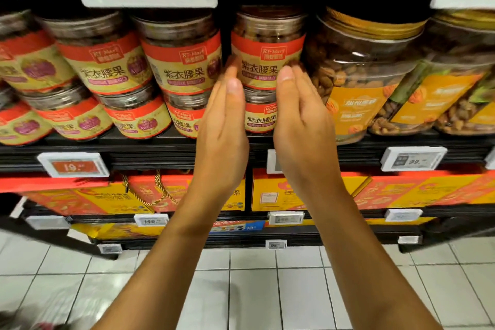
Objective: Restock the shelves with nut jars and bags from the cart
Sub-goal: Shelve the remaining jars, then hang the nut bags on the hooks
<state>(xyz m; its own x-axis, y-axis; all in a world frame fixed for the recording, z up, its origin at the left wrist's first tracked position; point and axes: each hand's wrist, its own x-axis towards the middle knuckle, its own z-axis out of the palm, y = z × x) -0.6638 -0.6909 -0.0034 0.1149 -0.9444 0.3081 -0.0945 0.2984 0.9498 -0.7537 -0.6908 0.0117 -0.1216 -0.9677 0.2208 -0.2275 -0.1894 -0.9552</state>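
While 1 jar point(267, 29) sits atop another on the shelf point(160, 154), left hand point(222, 126) and right hand point(300, 120) flank it, fingers straight, clasping nothing; touching, possibly. Stiff, slick, likely weighty: hold label band point(261, 69), both sides.

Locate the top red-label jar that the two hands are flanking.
Head view, centre: the top red-label jar is stacked on a matching jar, between the left hand and right hand, with a big gold-lidded tub just right.
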